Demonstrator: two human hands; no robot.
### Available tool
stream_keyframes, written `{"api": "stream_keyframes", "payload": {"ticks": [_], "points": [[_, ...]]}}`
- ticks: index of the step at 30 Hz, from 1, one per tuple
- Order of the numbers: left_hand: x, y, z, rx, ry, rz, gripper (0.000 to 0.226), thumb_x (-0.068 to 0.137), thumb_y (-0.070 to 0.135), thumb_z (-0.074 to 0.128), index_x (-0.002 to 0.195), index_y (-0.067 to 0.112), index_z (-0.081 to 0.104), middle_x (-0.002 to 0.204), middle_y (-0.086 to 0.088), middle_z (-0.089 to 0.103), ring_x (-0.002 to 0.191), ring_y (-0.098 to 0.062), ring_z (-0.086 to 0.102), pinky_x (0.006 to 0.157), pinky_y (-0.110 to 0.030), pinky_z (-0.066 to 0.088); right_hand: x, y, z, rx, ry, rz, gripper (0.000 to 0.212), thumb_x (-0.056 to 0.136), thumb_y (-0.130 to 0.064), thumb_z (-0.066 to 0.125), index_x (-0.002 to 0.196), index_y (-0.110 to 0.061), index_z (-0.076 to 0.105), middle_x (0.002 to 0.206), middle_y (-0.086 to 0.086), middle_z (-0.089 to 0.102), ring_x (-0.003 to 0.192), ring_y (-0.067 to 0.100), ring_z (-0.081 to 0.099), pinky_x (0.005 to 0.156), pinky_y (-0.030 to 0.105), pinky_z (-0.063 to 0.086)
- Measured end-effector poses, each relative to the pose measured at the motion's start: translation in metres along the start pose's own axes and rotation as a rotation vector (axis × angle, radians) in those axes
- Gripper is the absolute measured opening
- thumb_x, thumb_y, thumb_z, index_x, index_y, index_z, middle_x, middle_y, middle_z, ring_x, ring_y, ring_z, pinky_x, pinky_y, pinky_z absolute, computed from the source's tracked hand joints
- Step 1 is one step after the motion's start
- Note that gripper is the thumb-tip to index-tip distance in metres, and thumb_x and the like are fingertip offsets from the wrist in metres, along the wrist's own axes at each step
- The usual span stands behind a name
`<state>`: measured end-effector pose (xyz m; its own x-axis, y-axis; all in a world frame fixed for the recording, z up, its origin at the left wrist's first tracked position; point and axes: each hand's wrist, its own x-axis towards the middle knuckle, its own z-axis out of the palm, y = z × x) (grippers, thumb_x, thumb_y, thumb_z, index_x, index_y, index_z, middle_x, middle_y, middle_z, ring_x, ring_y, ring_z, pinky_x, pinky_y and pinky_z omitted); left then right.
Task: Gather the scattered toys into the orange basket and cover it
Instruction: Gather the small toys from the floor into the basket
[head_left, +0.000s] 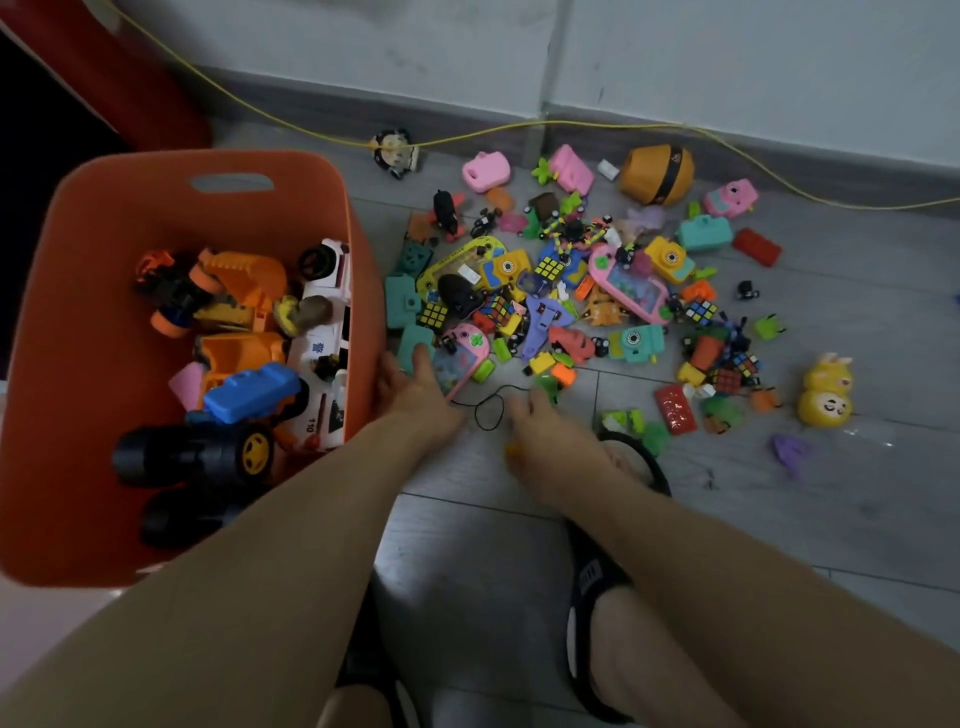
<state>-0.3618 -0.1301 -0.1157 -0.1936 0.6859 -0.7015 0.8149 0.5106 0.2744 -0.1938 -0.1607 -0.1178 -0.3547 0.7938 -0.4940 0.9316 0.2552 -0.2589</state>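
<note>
The orange basket (104, 218) stands on the left and holds toy vehicles: a white police car (324, 343), a blue and black truck (249, 400) and an orange digger (244, 280). A pile of small toys (550, 291) covers the floor to its right. My left hand (415, 389) lies at the pile's near edge with its fingers spread, touching a teal block (413, 340) beside a pink water game (460, 358). My right hand (545, 431) is blurred, by a green piece (545, 382), with a bit of yellow under the palm. No lid is in view.
A yellow cable (519, 127) runs along the wall behind the pile. An orange egg-shaped toy (657, 174) and a yellow bunny toy (826, 389) lie at the pile's edges. My feet in black sandals (592, 577) are below my hands. A red object (130, 78) stands behind the basket.
</note>
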Motion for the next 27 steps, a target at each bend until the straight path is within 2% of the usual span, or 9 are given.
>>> {"api": "stream_keyframes", "payload": {"ticks": [2, 6, 10, 13, 15, 18, 22, 25, 27], "points": [[0.007, 0.002, 0.000, -0.042, -0.016, -0.005, 0.107, 0.084, 0.039, 0.072, 0.155, 0.030, -0.008, 0.158, -0.014, -0.024, 0.148, -0.037, -0.008, 0.120, -0.049, 0.013, 0.016, 0.011, -0.016, -0.084, 0.073, -0.024, 0.046, 0.091, -0.023, 0.056, 0.132, -0.015, 0.038, 0.136, 0.016, 0.034, 0.098, 0.036, 0.055, 0.059, 0.036, 0.041], [0.020, 0.002, 0.011, -0.039, -0.004, 0.001, 0.115, 0.079, 0.041, 0.077, 0.154, 0.032, -0.009, 0.158, -0.015, -0.023, 0.148, -0.038, -0.006, 0.119, -0.050, 0.018, 0.030, 0.028, -0.010, -0.106, 0.011, -0.005, 0.048, 0.094, -0.038, 0.054, 0.134, -0.016, 0.038, 0.136, 0.016, 0.031, 0.105, 0.037, 0.050, 0.062, 0.036, 0.040], [0.030, 0.003, 0.022, 0.057, 0.092, 0.040, 0.104, 0.070, 0.054, 0.077, 0.147, 0.029, 0.012, 0.152, -0.023, -0.002, 0.138, -0.044, 0.017, 0.110, -0.048, 0.030, 0.034, 0.024, 0.016, -0.068, 0.094, -0.001, 0.048, 0.086, -0.041, 0.061, 0.125, -0.017, 0.046, 0.127, 0.016, 0.042, 0.103, 0.039, 0.053, 0.056, 0.035, 0.040], [0.035, 0.001, 0.030, 0.082, 0.116, 0.076, 0.095, 0.067, 0.050, 0.082, 0.135, 0.027, 0.020, 0.149, -0.024, 0.003, 0.133, -0.046, 0.025, 0.104, -0.046, 0.037, 0.033, 0.023, 0.028, -0.081, 0.142, -0.016, 0.058, 0.072, -0.033, 0.073, 0.123, -0.020, 0.050, 0.128, 0.015, 0.047, 0.112, 0.039, 0.049, 0.054, 0.036, 0.047], [0.037, -0.003, 0.037, 0.112, 0.131, 0.100, 0.096, 0.063, 0.048, 0.084, 0.132, 0.025, 0.021, 0.147, -0.023, 0.009, 0.130, -0.043, 0.027, 0.100, -0.042, 0.039, 0.031, 0.024, 0.032, 0.002, 0.201, 0.063, 0.054, 0.068, -0.030, 0.074, 0.116, -0.019, 0.053, 0.127, 0.012, 0.047, 0.114, 0.036, 0.047, 0.052, 0.035, 0.048], [0.035, -0.006, 0.044, 0.162, 0.200, 0.144, 0.093, 0.061, 0.049, 0.083, 0.128, 0.019, 0.026, 0.138, -0.020, 0.023, 0.121, -0.036, 0.034, 0.092, -0.036, 0.040, 0.035, 0.031, 0.034, 0.110, 0.220, 0.101, 0.044, 0.073, -0.026, 0.071, 0.113, -0.017, 0.055, 0.131, 0.008, 0.042, 0.119, 0.031, 0.041, 0.061, 0.036, 0.051], [0.036, -0.001, 0.047, 0.139, 0.252, 0.120, 0.099, 0.060, 0.046, 0.086, 0.132, 0.011, 0.027, 0.134, -0.020, 0.031, 0.117, -0.035, 0.042, 0.090, -0.037, 0.043, 0.044, 0.050, 0.020, 0.173, 0.286, 0.134, 0.044, 0.074, -0.017, 0.075, 0.114, -0.011, 0.059, 0.127, 0.010, 0.046, 0.115, 0.033, 0.046, 0.078, 0.039, 0.050], [0.039, 0.004, 0.046, 0.077, 0.249, 0.147, 0.093, 0.061, 0.036, 0.087, 0.126, 0.022, 0.022, 0.130, -0.018, 0.031, 0.112, -0.036, 0.049, 0.086, -0.036, 0.046, 0.051, 0.059, 0.010, 0.220, 0.355, 0.176, 0.051, 0.076, -0.014, 0.074, 0.124, -0.012, 0.057, 0.128, 0.010, 0.044, 0.114, 0.032, 0.044, 0.089, 0.039, 0.045], [0.042, 0.007, 0.045, 0.042, 0.211, 0.159, 0.100, 0.059, 0.037, 0.088, 0.129, 0.030, 0.017, 0.131, -0.018, 0.030, 0.114, -0.036, 0.048, 0.087, -0.037, 0.048, 0.054, 0.059, 0.007, 0.240, 0.341, 0.191, 0.063, 0.075, -0.016, 0.075, 0.134, -0.016, 0.051, 0.136, 0.009, 0.039, 0.119, 0.032, 0.039, 0.094, 0.040, 0.043]]}}
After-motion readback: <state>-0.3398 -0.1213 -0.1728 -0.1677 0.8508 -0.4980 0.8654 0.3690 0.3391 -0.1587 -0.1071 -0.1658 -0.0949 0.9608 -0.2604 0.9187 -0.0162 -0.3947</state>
